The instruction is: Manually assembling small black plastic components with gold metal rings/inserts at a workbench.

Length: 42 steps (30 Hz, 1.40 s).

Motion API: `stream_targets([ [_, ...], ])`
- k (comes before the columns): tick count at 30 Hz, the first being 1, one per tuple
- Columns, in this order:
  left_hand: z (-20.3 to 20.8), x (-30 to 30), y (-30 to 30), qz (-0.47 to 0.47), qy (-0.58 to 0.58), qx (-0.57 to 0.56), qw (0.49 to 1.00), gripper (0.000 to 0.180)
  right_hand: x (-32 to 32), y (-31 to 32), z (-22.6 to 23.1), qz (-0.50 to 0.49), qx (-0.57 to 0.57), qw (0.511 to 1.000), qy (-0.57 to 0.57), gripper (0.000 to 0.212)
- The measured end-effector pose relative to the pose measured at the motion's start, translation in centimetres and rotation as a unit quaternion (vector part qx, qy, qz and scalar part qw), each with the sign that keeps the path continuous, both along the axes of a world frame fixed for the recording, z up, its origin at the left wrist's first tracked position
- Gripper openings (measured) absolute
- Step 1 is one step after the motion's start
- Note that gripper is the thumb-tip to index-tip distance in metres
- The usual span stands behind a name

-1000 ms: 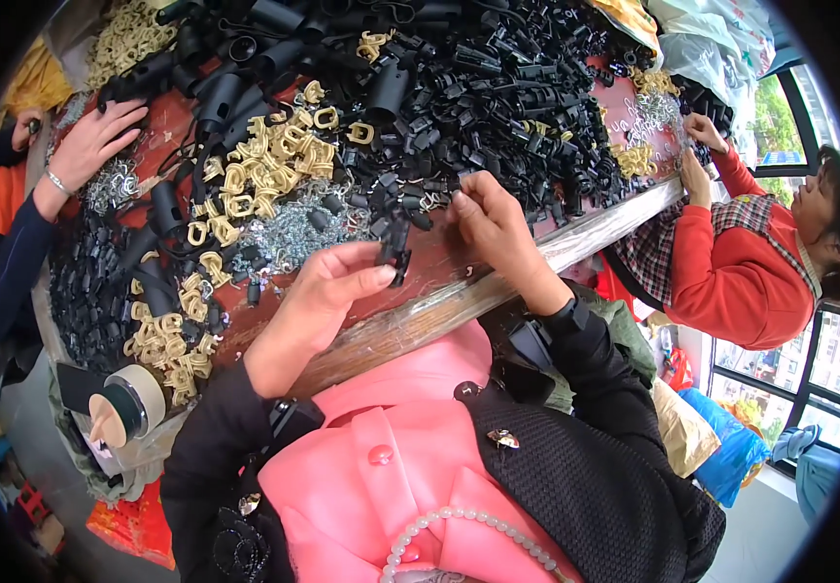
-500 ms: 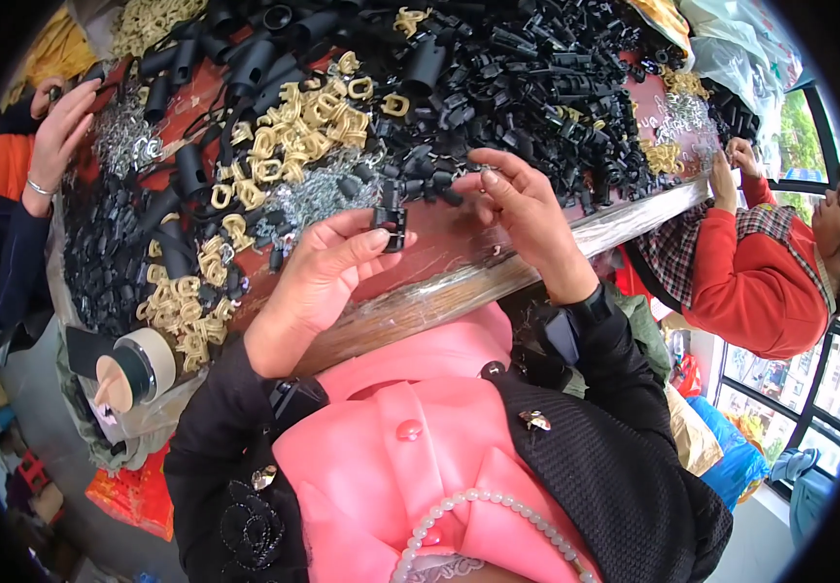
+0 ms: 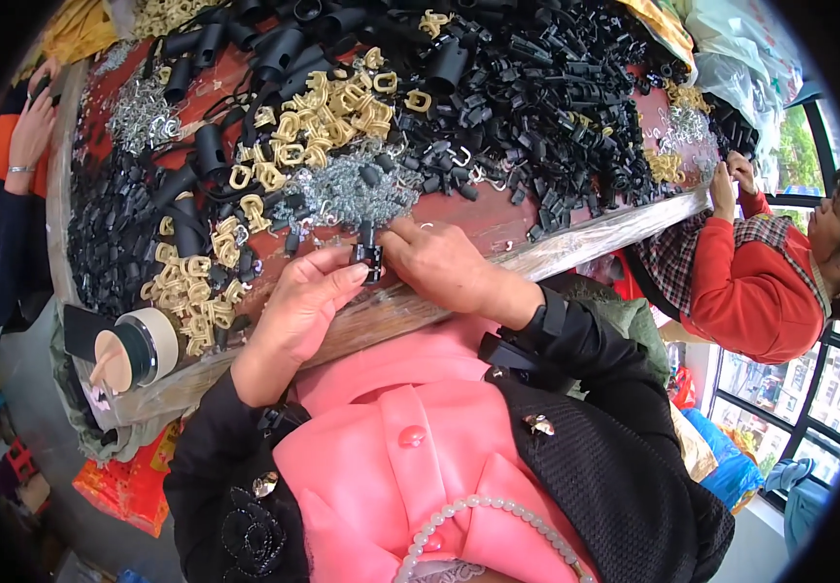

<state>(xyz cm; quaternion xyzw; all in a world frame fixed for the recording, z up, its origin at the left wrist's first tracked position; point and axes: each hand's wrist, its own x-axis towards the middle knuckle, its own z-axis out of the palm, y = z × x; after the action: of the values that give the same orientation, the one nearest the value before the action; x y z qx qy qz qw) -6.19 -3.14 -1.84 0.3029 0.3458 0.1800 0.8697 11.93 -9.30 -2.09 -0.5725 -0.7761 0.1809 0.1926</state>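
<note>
Between the thumb and fingers of my left hand [image 3: 298,311] is a small black plastic part [image 3: 371,260], held over the table's near edge. My right hand [image 3: 444,264] is closed, its curled fingertips right against the part's right side. Whatever those fingers pinch is hidden behind the hand. Just beyond both hands lies a heap of small silvery metal pieces [image 3: 347,194]. A pile of beige plastic loops [image 3: 327,112] spreads past it, with more beige loops [image 3: 187,291] to the left.
Black plastic parts [image 3: 536,107] cover much of the red table. A round spool [image 3: 138,350] stands at its near left corner. At the right a person in red sleeves [image 3: 760,291] works; another person's hand [image 3: 33,136] shows at the left edge.
My right hand has moved left and nearer, from apart to against the black plastic part. My left hand has shifted slightly left and toward me. The co-worker's hand at left has moved away.
</note>
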Motion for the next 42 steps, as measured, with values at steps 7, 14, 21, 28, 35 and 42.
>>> stream_targets([
  [7,0.3,1.4,0.6,0.012,-0.018,-0.031,0.999,0.024,1.6,2.0,0.4,-0.07,0.019,0.997,0.037,0.016],
  [14,0.7,2.0,1.5,-0.009,-0.03,-0.08,0.996,0.02,4.0,2.2,1.7,-0.086,0.041,0.99,0.108,0.016],
  [21,0.1,2.1,1.8,-0.019,-0.028,-0.073,0.997,0.022,7.0,2.3,1.4,-0.136,0.059,0.986,0.08,0.013],
  [28,0.4,2.5,1.9,-0.03,-0.042,-0.067,0.996,0.022,7.6,8.1,1.0,-0.173,0.091,0.98,-0.034,0.011],
  [35,1.0,2.8,2.4,-0.03,-0.045,-0.058,0.997,0.024,8.4,7.5,0.1,-0.203,0.121,0.97,-0.061,0.011],
  [42,0.8,3.8,1.8,-0.017,-0.062,-0.061,0.996,0.023,8.3,2.6,2.4,-0.161,0.074,0.977,0.12,0.015],
])
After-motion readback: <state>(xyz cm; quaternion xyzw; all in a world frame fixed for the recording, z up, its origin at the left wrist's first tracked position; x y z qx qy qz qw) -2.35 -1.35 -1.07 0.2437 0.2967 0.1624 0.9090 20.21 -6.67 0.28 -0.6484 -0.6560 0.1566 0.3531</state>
